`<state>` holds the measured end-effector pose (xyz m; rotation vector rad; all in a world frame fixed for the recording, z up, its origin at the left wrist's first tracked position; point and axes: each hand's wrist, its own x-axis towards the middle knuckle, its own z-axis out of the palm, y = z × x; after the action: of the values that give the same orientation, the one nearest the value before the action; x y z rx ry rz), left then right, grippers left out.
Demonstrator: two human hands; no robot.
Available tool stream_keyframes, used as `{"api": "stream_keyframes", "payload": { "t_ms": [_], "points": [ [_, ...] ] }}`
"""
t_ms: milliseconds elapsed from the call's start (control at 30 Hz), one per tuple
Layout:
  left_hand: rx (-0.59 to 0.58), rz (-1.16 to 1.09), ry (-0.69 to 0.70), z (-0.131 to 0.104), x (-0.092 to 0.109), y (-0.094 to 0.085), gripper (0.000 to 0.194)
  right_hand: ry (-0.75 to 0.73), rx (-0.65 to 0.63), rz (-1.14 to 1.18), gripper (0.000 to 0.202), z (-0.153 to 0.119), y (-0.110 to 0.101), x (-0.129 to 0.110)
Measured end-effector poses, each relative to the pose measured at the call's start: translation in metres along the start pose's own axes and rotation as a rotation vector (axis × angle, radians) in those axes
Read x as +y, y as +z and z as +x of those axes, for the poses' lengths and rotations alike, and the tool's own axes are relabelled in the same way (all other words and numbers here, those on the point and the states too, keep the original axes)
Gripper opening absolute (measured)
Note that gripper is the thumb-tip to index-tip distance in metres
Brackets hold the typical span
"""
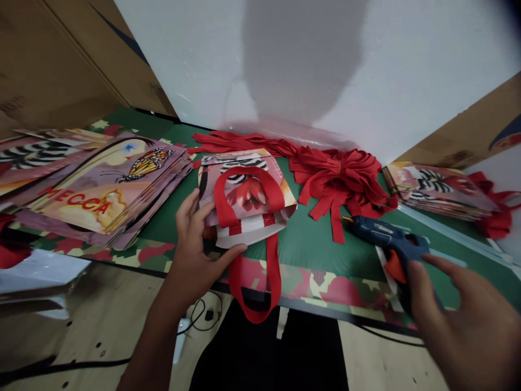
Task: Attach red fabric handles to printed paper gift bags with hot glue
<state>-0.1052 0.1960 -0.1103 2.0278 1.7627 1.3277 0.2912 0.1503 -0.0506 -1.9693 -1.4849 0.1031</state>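
Note:
A small printed paper bag [260,163] with zebra stripes and red shapes lies in front of me, its white-lined mouth facing me. My left hand [199,239] grips its left side, thumb along the mouth's edge. One red ribbon handle [218,198] arches over the front panel; another red handle [279,271] hangs past the table's edge. At the right, my right hand [464,309] is at the handle of a dark blue glue gun [380,232] with an orange trigger. Its thumb and index finger are apart, not wrapped round the handle. The nozzle points left, towards the red ribbons.
Flat printed bags [93,190] are stacked at the left. Bundled red ribbons [334,168] lie behind, against a white panel [195,65]. Another bag stack [443,190] with red handles sits at the right. Cardboard [61,60] stands at the back left. Cables lie on the floor below.

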Motion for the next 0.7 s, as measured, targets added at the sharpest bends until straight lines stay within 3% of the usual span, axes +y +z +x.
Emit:
{"api": "stream_keyframes", "payload": {
  "t_ms": [33,100,167,267,400,600,700],
  "points": [
    [0.004,0.002,0.008,0.0,-0.001,0.0,0.082,-0.099,-0.003,0.016,0.036,-0.013,0.009,-0.021],
    [0.01,0.004,0.023,0.0,-0.002,0.001,0.081,-0.36,-0.225,0.237,0.027,-0.034,0.034,-0.06],
    [0.016,-0.002,0.028,0.001,-0.003,0.001,0.082,-0.533,-0.433,0.368,0.038,-0.047,0.065,-0.09],
    [0.008,-0.009,0.033,0.001,-0.004,0.002,0.079,-0.714,-0.508,0.315,0.049,-0.05,0.101,-0.114],
    [-0.015,-0.023,0.073,0.002,-0.004,0.004,0.069,-0.729,-0.499,0.183,0.053,-0.04,0.121,-0.127],
    [-0.027,-0.028,0.091,0.004,0.0,0.006,0.07,-0.669,-0.554,0.042,0.058,-0.03,0.136,-0.148],
    [0.16,0.034,0.083,-0.005,0.004,0.008,0.078,-0.647,-0.559,0.027,0.06,-0.03,0.143,-0.151]
  ]
}}
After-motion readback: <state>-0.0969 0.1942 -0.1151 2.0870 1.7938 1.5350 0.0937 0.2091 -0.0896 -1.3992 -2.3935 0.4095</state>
